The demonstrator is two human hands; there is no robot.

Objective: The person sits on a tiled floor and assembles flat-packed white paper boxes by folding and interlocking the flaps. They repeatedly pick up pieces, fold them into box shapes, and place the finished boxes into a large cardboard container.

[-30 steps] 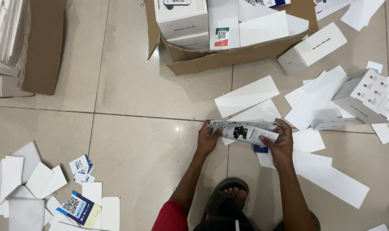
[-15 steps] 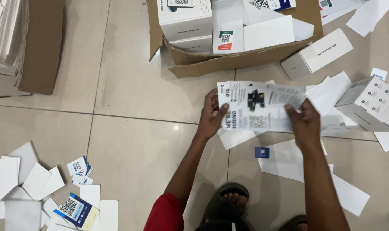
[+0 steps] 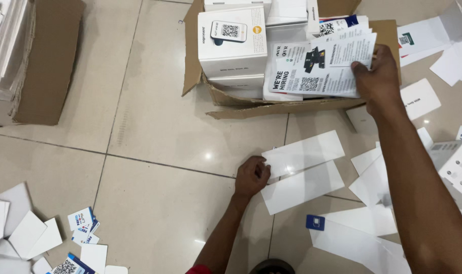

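Observation:
My right hand point(image 3: 375, 78) is stretched out over the open cardboard box point(image 3: 241, 101) and grips a printed leaflet point(image 3: 317, 66) by its right edge, holding it flat above the white boxes inside. My left hand point(image 3: 251, 175) rests low on the tiled floor with its fingers curled at the left end of a long white paper strip point(image 3: 304, 152). A second white strip point(image 3: 302, 186) lies just below it.
A white product box point(image 3: 232, 40) sits in the carton. More white strips and sheets point(image 3: 365, 238), a small blue card point(image 3: 315, 222) and a white box point(image 3: 457, 165) lie at the right. Small cards point(image 3: 81, 220) are scattered lower left; a brown carton point(image 3: 48, 61) stands upper left.
The leaflet was lifted from the floor, unfolded with both hands, then carried up over the carton by my right hand alone. My left hand let go and dropped to the white strip.

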